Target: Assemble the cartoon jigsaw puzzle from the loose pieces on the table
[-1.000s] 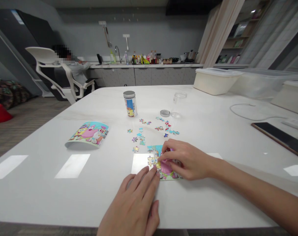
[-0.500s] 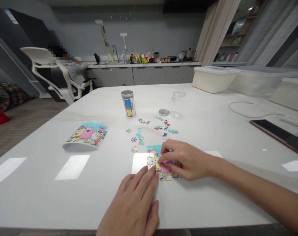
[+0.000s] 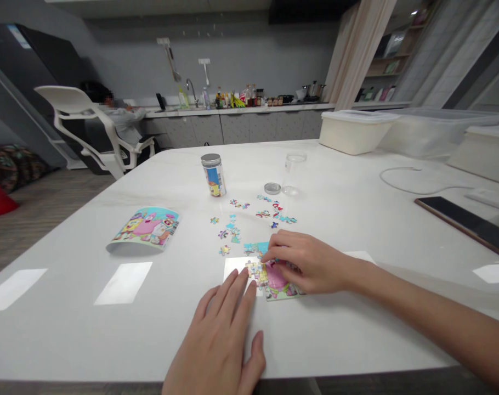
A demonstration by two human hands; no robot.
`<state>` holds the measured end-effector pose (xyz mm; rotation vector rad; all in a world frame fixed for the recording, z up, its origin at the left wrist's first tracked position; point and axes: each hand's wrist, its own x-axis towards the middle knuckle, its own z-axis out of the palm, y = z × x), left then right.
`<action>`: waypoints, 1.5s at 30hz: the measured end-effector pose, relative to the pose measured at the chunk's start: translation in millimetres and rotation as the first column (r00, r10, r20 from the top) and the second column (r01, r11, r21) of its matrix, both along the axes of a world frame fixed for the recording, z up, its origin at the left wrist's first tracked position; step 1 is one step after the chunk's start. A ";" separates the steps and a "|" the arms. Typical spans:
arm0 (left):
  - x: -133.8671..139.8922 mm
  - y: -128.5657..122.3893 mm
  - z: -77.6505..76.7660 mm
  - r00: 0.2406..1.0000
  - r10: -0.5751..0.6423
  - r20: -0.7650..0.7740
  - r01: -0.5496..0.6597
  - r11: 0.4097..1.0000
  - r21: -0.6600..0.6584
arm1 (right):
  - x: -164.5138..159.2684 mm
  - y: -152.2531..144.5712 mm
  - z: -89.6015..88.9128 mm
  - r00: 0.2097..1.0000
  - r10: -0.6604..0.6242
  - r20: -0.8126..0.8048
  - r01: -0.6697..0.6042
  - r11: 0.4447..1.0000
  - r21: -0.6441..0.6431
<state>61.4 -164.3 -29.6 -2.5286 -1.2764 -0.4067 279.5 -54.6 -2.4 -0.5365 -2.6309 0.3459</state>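
A partly joined jigsaw puzzle with a pink and yellow cartoon picture lies flat on the white table. My right hand is over it, fingers bent and tips down on its upper middle; anything between them is hidden. Palm down at the lower left, my left hand has its fingers spread, tips at the puzzle's left edge. Beyond the puzzle lie several loose puzzle pieces, singly and in small clusters. A curved picture sheet with matching characters rests to the left.
A lidded jar with a cartoon label stands behind the pieces. Right of it are a loose metal lid and a clear jar. A phone, a cable and plastic boxes occupy the right side. A person sits in a chair far left.
My right hand's fingertips have shifted slightly up and left on the puzzle. The left hand's fingers have spread and drawn back a little to the left.
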 end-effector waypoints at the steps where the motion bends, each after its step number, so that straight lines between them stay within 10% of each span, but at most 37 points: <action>1: 0.0 0.0 -0.3 1.000 0.004 -0.008 -0.004 1.000 0.001 | 0.2 0.4 -0.3 1.000 -0.008 -0.002 0.008 1.000 0.006; 17: -3.8 -6.4 -2.7 0.982 0.021 0.190 -0.025 0.999 0.023 | 0.7 1.2 -2.7 0.991 -0.130 0.010 0.129 0.991 0.024; 21: -18.9 -3.1 18.1 0.969 0.095 0.229 -0.081 0.994 -0.074 | 0.8 1.7 -7.0 0.974 -0.225 -0.028 0.225 0.974 0.000; 28: -31.8 107.4 95.4 0.978 -0.059 -0.199 0.079 0.993 0.090 | 1.7 2.7 -6.7 0.960 -0.276 -0.040 0.276 0.961 -0.018; 31: -41.5 158.2 98.8 0.884 -0.222 -0.412 0.242 0.970 -0.004 | 2.9 3.8 -6.3 0.958 -0.286 -0.028 0.285 0.958 -0.029; 34: -57.9 176.1 81.7 0.919 -0.133 -0.371 0.156 0.987 0.033 | 4.0 3.9 -7.7 0.959 -0.281 -0.022 0.280 0.959 -0.054; 39: -73.1 166.1 63.3 0.959 -0.205 -0.195 0.140 0.943 -0.303 | 4.7 3.3 -10.6 0.952 -0.306 0.000 0.304 0.947 -0.106; 45: -67.4 160.4 64.8 0.982 -0.180 0.060 0.173 0.713 -0.679 | 4.3 2.7 -12.1 0.952 -0.305 0.009 0.304 0.945 -0.124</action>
